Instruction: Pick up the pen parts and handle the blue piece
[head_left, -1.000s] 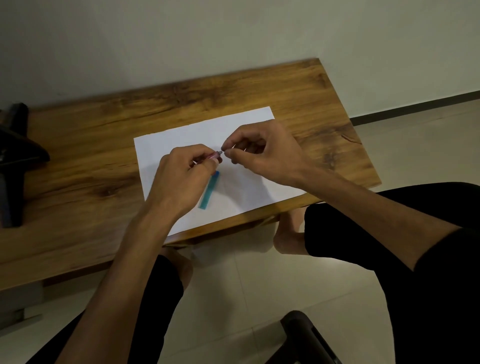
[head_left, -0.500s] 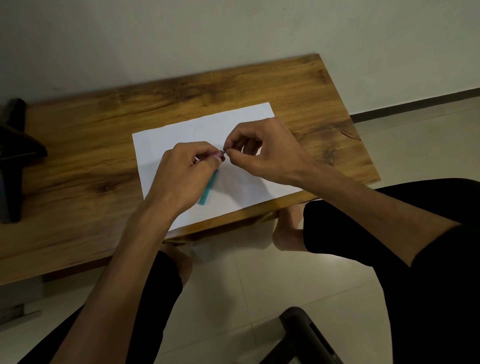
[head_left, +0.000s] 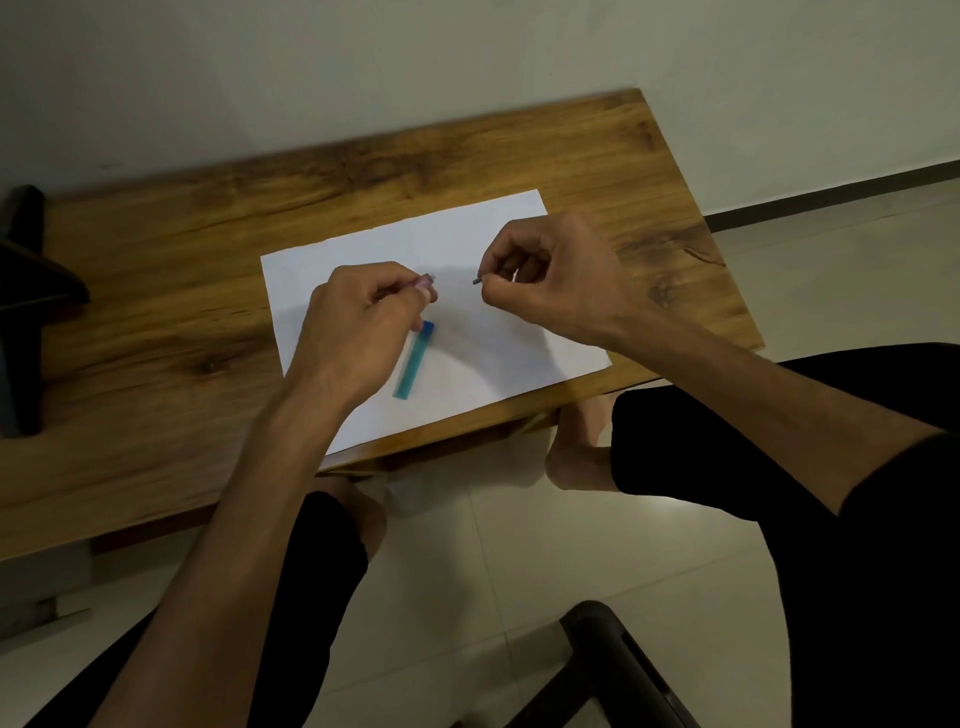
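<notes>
My left hand (head_left: 363, 322) grips a thin pinkish pen-like barrel (head_left: 425, 282), whose tip sticks out past the thumb. My right hand (head_left: 550, 280) pinches a small dark piece (head_left: 478, 281) between thumb and forefinger, a short gap to the right of that tip. Both hands hover over a white sheet of paper (head_left: 467, 244) on the wooden table (head_left: 182, 249). A flat teal-blue case (head_left: 413, 361) lies on the sheet just below my left hand.
A black stand-like object (head_left: 26, 291) sits at the table's left end. A white wall runs behind the table. A black chair part (head_left: 613, 660) shows on the tiled floor below, between my knees.
The two hands, which met at the barrel's tip, have come apart. My right hand moved right with the small dark piece pinched in it.
</notes>
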